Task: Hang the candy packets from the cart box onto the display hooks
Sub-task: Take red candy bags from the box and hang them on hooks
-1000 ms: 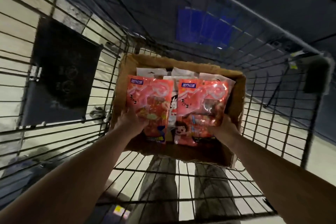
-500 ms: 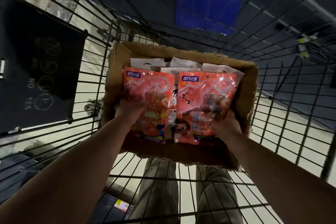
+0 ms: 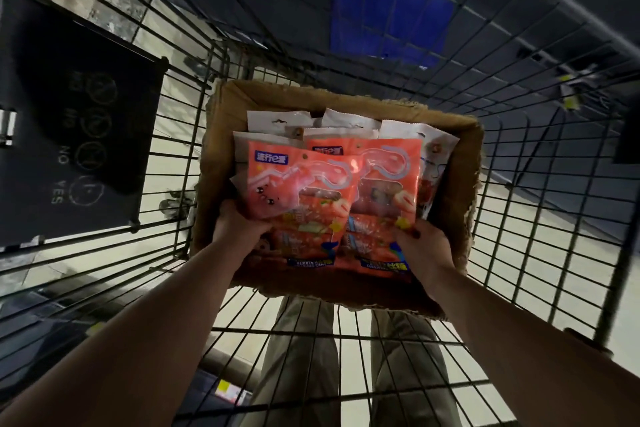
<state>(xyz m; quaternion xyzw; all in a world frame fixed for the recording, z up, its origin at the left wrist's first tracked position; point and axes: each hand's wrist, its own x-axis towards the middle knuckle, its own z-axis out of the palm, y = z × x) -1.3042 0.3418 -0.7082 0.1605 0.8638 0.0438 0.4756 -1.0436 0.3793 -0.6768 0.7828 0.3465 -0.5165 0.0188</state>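
A brown cardboard box (image 3: 453, 204) sits in the wire cart and holds several red candy packets with white header tabs. My left hand (image 3: 239, 222) grips the lower left of a red candy packet (image 3: 298, 191) lifted over the box. My right hand (image 3: 420, 239) grips the lower right of a second red packet (image 3: 384, 198), which overlaps the first behind its right edge. More packets (image 3: 280, 120) stand upright in the box behind them. No display hooks are in view.
The wire cart (image 3: 540, 184) surrounds the box on all sides. A dark sign panel (image 3: 76, 135) with NO and YES marks hangs on the cart's left wall. A blue patch (image 3: 388, 31) shows beyond the far wall. My legs (image 3: 301, 357) stand below the cart floor.
Both packets have risen and come together, so they now overlap in the middle. My hands have moved closer to each other over the box.
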